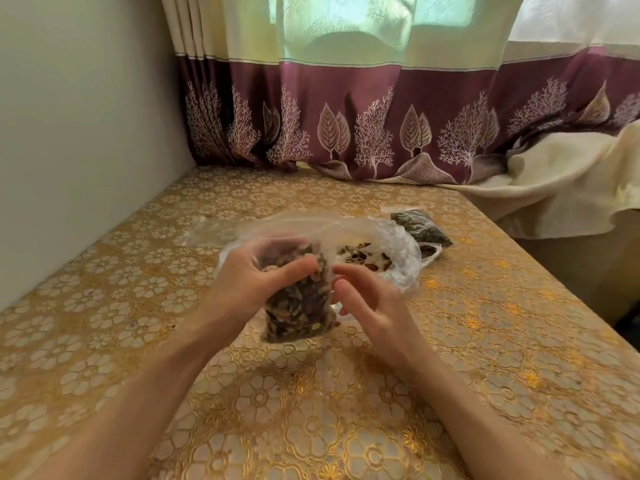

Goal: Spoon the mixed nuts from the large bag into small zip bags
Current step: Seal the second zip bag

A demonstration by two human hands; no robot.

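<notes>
— So, starting to the left of the filled small zip bag (299, 303), what is there?

— Your left hand (258, 278) comes in from that side and grips the filled bag near its top, thumb curled across the front, fingers wrapped behind. The bag stands upright on the gold floral tablecloth (138, 306), packed with mixed nuts, its upper part blurred. Further back and to the left of it, an empty zip bag (204, 232) lies flat on the cloth.

— And to the right of the filled bag?

— Your right hand (363, 299) hovers just beside it, fingers loosely spread and slightly curled, holding nothing. Whether its fingertips touch the plastic, you cannot tell from this view.

— Where is the large bag?

— Behind the filled bag and a little to its right: the large clear bag (391, 258) sits open and crumpled, with a thin layer of nuts showing inside. Further right and behind that lies a small bag of dark green contents (420, 225), flat on the cloth. A maroon curtain (346, 126) with leaf prints hangs behind everything.
</notes>
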